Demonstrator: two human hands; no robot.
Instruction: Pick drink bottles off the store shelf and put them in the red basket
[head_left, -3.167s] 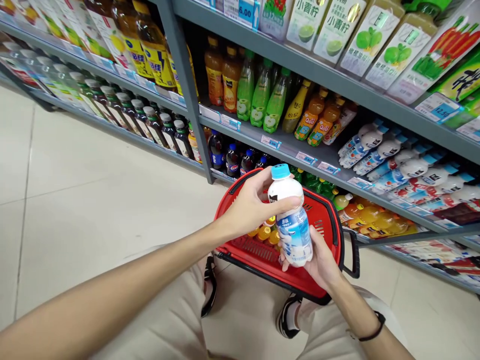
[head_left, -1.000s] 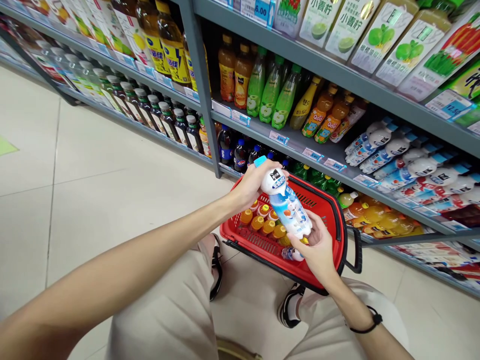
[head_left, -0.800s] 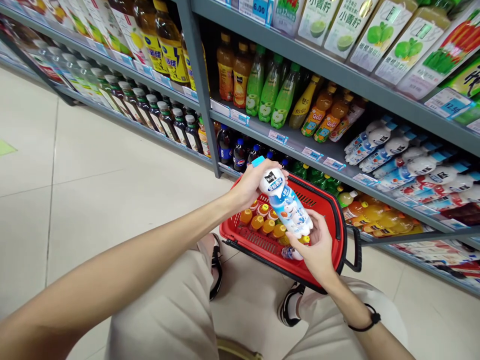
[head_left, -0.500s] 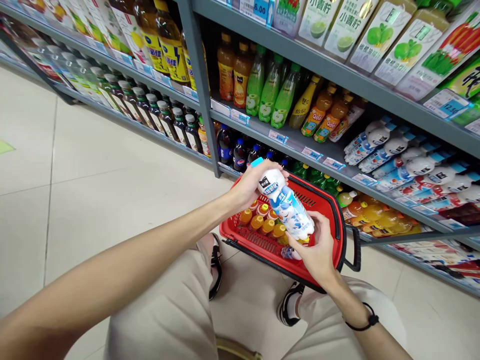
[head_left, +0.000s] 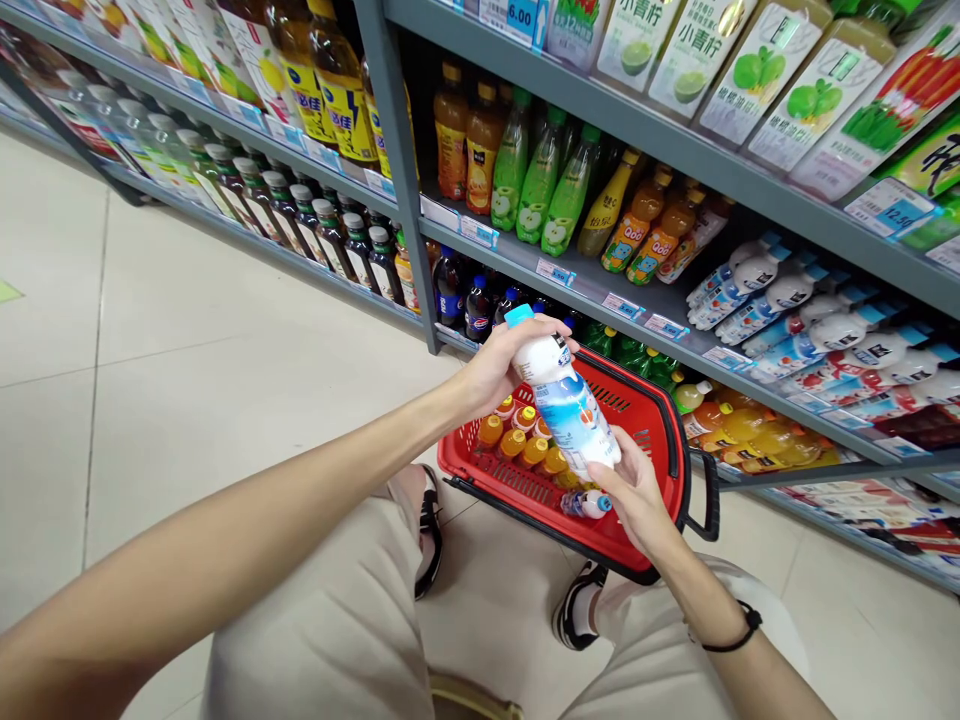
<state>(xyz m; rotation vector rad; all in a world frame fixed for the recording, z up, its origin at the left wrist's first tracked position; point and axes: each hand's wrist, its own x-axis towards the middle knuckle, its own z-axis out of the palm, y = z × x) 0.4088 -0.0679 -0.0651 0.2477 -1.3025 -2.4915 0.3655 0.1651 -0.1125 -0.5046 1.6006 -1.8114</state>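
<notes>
L fingers [head_left: 549, 325] + R fingers [head_left: 609, 480] in grip on tilted wht/blue btl [head_left: 574, 420], over red bskt [head_left: 651, 408]

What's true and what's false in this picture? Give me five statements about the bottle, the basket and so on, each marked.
1. The left hand and right hand both grip a white-and-blue plastic bottle. True.
2. The bottle's light-blue cap is off. False: the light-blue cap is on.
3. Small orange bottles are inside the red plastic basket. True.
4. The thin black wristband circles the left wrist. False: the thin black wristband circles the right wrist.
5. Green plastic bottles with apple labels stand on a grey shelf. True.
</notes>
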